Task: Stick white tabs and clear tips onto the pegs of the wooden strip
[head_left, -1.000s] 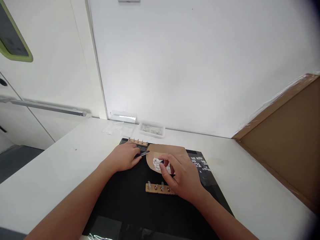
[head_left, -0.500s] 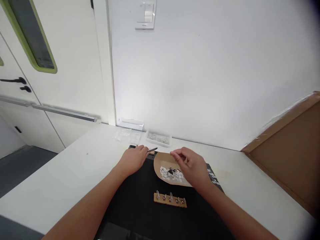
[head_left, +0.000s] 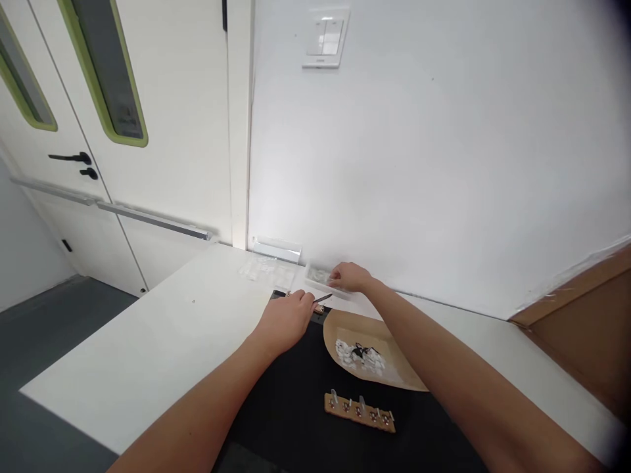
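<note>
- Reaching is what the right hand point(head_left: 349, 276) is now doing: a second ago it was pinching at the heap of small white and black parts point(head_left: 359, 353) on the rounded brown paper sheet point(head_left: 394, 368), and now it is stretched out over the shallow clear plastic tray point(head_left: 318, 276) standing against the white wall point(head_left: 444, 164).
- Its fingers are curling loosely at the tray's near rim; whether they are pinching anything is too small to tell.
- Meanwhile the left hand point(head_left: 288, 318) is staying at the far edge of the black mat point(head_left: 286, 407), closed around thin metal tweezers point(head_left: 323, 299) whose tips are pointing toward the tray.
- Head and camera are lifting as well, so the white door with green-framed windows point(head_left: 123, 131) and the white wall switch point(head_left: 323, 39) are coming into view.
- Lying untouched on the mat, near the person, is the narrow brown board strip with upright clear and metal pins point(head_left: 359, 411), well apart from both hands.
- Judging by this shift, attention is passing from the paper's heap to the tray's contents.
</note>
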Available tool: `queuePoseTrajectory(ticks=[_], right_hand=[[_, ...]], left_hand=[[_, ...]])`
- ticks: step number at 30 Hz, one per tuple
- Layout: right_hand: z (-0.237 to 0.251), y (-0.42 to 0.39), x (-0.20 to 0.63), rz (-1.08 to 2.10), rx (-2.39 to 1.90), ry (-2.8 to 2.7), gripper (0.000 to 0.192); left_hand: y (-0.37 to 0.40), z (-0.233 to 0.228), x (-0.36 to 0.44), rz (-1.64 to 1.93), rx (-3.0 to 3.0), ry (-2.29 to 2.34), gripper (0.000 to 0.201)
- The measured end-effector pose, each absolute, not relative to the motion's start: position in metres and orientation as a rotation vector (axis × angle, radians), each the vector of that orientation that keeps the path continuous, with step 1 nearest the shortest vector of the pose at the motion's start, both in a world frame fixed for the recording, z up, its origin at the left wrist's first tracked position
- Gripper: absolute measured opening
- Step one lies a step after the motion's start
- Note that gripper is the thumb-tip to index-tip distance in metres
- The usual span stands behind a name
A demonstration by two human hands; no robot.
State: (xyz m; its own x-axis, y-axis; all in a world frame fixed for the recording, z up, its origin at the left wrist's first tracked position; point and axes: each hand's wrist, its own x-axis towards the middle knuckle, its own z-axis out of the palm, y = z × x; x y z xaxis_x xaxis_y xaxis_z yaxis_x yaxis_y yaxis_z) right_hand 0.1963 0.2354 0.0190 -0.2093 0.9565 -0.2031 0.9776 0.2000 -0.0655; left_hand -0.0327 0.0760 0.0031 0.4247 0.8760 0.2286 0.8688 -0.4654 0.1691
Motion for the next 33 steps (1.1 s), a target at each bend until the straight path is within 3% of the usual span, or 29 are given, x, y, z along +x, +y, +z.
queuePoseTrajectory(ticks=[33], right_hand=[[0.015,0.245,0.208,-0.432,2.06,2.401,0.033]], left_hand=[[0.08,-0.002,-0.033,0.452,2.649,1.657,0.037]])
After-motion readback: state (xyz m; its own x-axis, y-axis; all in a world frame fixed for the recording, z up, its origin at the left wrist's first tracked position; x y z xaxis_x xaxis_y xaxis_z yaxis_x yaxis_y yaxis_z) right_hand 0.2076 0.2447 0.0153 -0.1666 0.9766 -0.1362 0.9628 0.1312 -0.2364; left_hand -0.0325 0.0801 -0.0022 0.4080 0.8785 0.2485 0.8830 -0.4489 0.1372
